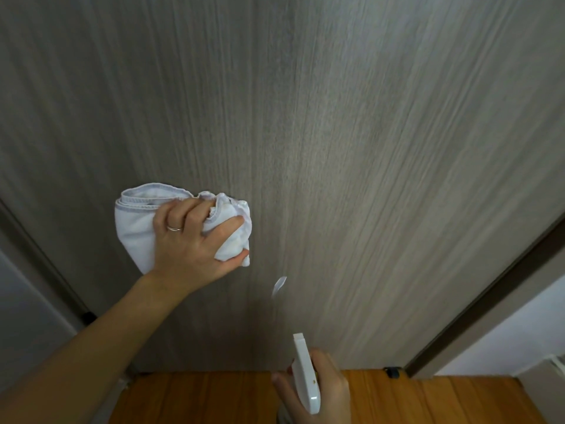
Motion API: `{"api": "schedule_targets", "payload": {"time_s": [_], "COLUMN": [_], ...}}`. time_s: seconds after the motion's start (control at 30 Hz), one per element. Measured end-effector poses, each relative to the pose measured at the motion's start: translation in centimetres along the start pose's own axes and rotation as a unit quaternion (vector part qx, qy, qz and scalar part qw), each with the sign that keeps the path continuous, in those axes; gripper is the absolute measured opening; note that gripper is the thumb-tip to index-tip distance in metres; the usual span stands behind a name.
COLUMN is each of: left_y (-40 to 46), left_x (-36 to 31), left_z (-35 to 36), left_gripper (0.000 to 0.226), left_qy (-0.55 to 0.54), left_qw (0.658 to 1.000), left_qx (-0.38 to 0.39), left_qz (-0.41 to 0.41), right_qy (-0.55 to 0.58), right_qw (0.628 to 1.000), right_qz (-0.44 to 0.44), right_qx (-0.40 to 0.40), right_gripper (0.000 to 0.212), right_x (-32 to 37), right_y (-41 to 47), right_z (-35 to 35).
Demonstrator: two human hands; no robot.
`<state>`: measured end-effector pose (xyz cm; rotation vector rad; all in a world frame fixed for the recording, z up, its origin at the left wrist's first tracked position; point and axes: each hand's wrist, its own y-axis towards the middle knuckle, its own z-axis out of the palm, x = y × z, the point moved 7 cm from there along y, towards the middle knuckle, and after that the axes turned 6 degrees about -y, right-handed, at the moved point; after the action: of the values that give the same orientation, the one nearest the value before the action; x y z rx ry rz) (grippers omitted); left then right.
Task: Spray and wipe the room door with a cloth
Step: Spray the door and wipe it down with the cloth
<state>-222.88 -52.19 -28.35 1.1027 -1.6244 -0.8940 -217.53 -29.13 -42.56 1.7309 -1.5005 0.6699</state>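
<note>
Head view shows my left grip clenched on the cloth, pressing it to the door, right grip grasping the spray bottle below-right, droplet between them, so wiping downward likely comes next.

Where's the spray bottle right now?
In the head view, the spray bottle is at the bottom, right of centre, gripped by the right hand, nozzle aimed at the door below the cloth.
</note>
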Motion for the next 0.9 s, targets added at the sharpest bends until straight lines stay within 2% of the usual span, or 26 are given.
{"api": "schedule_targets", "payload": {"time_s": [0.2, 0.3, 0.37, 0.43, 0.53, 0.57, 0.63, 0.73, 0.9], "left_y": [0.1, -0.3, -1.4, -3.8, -10.6, -12.9, -14.6, -13.6, -7.5], "left_x": [-2.0, -5.7, -8.3, -11.3, -16.5, -17.5, -18.2, -18.0, -13.1], "left_z": [0.6, 2.2, 4.0, 5.9, 9.1, 9.9, 10.5, 9.4, 6.0], "left_gripper": [0.060, 0.076, 0.079, 0.070, 0.040, 0.038, 0.038, 0.033, 0.039], "left_qy": [-0.016, -0.026, -0.032, -0.048, -0.022, 0.005, 0.032, -0.005, -0.068], "left_qw": [1.000, 0.999, 0.997, 0.989, 0.950, 0.931, 0.915, 0.916, 0.943], "left_qx": [-0.008, 0.013, 0.044, 0.086, 0.162, 0.182, 0.186, 0.159, 0.156], "left_qz": [-0.004, 0.029, 0.060, 0.113, 0.267, 0.317, 0.357, 0.368, 0.285], "right_qy": [0.019, 0.021, 0.017, 0.019, 0.015, 0.025, 0.031, -0.021, -0.014], "right_qw": [0.999, 0.998, 0.997, 0.996, 0.996, 0.996, 0.996, 0.995, 0.997], "right_qz": [-0.017, -0.039, -0.057, -0.063, -0.071, -0.068, -0.067, -0.084, -0.080], "right_qx": [-0.030, -0.035, -0.053, -0.061, -0.056, -0.061, -0.049, -0.042, -0.018], "right_gripper": [0.063, 0.060, 0.056, 0.050, 0.052, 0.052, 0.046, 0.050, 0.051], "right_x": [-0.4, -0.3, -0.3, -0.7, -1.7, -1.9, -1.8, -2.0, -1.7], "right_y": [-0.3, -0.2, 0.0, 0.3, 0.8, 1.0, 1.2, 0.5, 0.5], "right_z": [-0.7, -1.2, -2.1, -2.9, -3.3, -3.4, -3.3, -2.8, -2.7]}}
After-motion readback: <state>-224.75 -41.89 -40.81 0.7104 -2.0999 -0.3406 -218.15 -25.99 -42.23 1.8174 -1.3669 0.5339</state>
